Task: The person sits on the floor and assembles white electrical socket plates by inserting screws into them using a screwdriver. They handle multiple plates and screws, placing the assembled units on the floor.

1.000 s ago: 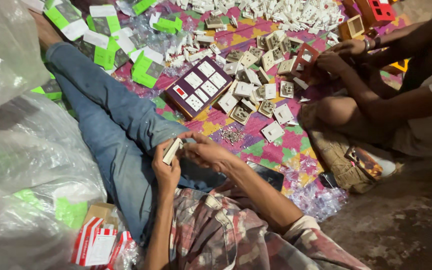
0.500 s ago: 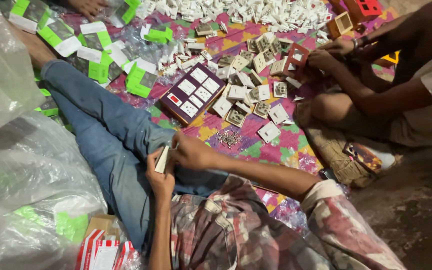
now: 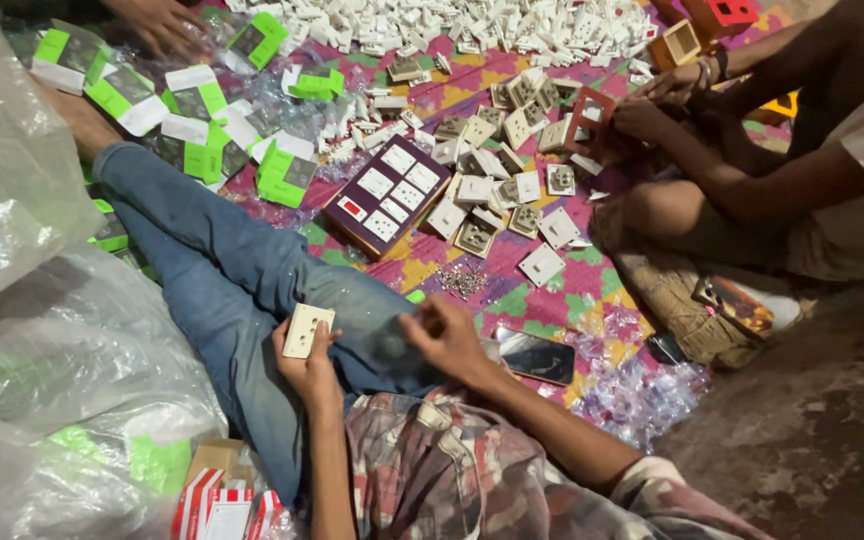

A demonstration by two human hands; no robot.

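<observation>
I am holding a white socket plate (image 3: 307, 330) in my left hand (image 3: 304, 368) over my jeans-clad leg (image 3: 242, 290).

The plate is cream-white and rectangular with small holes, my left grip clasping it from below; my right hand (image 3: 449, 340) is curled just beside it, whether pinching anything I cannot tell. A purple switch board (image 3: 388, 194), loose white sockets (image 3: 512, 190) and a screw pile (image 3: 462, 280) are lying ahead on the patterned mat (image 3: 552, 300); a phone (image 3: 537, 357) is near my right wrist. Plastic bags (image 3: 42, 370) are crowding my left.
</observation>
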